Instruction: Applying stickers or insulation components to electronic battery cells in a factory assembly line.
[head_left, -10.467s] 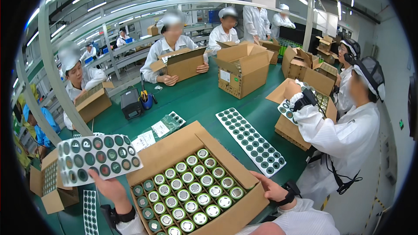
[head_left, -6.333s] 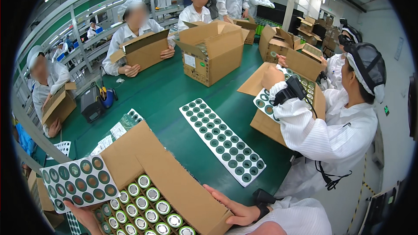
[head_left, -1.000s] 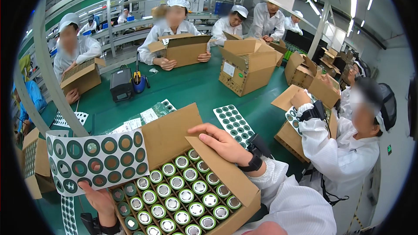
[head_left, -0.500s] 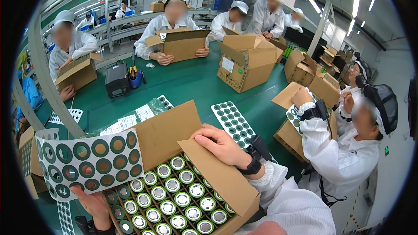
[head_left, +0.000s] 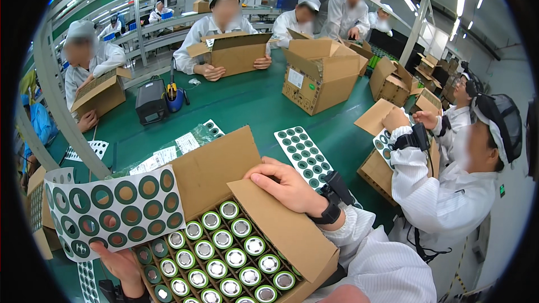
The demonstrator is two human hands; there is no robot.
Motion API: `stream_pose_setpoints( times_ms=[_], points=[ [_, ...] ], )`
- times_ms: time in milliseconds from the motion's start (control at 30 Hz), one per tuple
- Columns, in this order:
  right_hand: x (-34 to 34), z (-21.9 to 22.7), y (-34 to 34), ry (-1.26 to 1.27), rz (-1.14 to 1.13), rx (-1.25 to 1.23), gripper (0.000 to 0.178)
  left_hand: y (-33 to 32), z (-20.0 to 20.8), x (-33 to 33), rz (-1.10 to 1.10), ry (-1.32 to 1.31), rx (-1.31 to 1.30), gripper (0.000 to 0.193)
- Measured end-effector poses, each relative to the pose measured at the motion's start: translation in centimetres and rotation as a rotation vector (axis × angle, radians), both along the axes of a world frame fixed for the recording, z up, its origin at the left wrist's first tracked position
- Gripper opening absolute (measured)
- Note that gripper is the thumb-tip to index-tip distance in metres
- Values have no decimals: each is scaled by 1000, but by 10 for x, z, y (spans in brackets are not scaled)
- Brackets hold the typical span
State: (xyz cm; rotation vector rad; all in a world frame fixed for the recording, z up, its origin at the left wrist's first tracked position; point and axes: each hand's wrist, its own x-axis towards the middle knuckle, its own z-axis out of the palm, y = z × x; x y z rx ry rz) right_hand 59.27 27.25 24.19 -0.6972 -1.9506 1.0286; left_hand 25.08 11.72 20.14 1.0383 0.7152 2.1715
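Observation:
My left hand (head_left: pixel 118 264) pinches the lower edge of a white sheet of green ring stickers (head_left: pixel 130 217), thumb in front and fingers behind; fingers show through its holes. The sheet stands curved beside an open carton (head_left: pixel 210 174). Inside the carton, upright cylindrical battery cells (head_left: pixel 216 267) with bright green rims sit in a cardboard divider. Dark green rings (head_left: pixel 152 273) lie on several cells along the left side. My right hand (head_left: pixel 289 188) is closed over the top edge of the right carton flap (head_left: pixel 283 230), folding it outward.
Another ring sticker sheet (head_left: pixel 303 154) lies beyond my right hand. Plastic-wrapped sheets (head_left: pixel 168 154), a black soldering station (head_left: pixel 150 104) and a large carton (head_left: pixel 317 81) stand or lie on the green table (head_left: pixel 230 104). Co-workers handle cartons across and at right; a metal post (head_left: pixel 67 118) rises at left.
My hands keep their hold on the sheet and the flap. At the right, a co-worker farther back now has a hand stretched toward the nearer co-worker's carton.

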Motion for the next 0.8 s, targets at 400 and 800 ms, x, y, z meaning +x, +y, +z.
stream_pose_setpoints(
  times_ms=[400, 800],
  points=[
    [-1, 2, -1, -3, 7, 0, 21, 2, 8, 11, 43, -56, -14, 56],
    [0, 2, -2, 4, 5, -9, 21, 0, 4, 6, -18, -16, 8, 55]
  ],
)
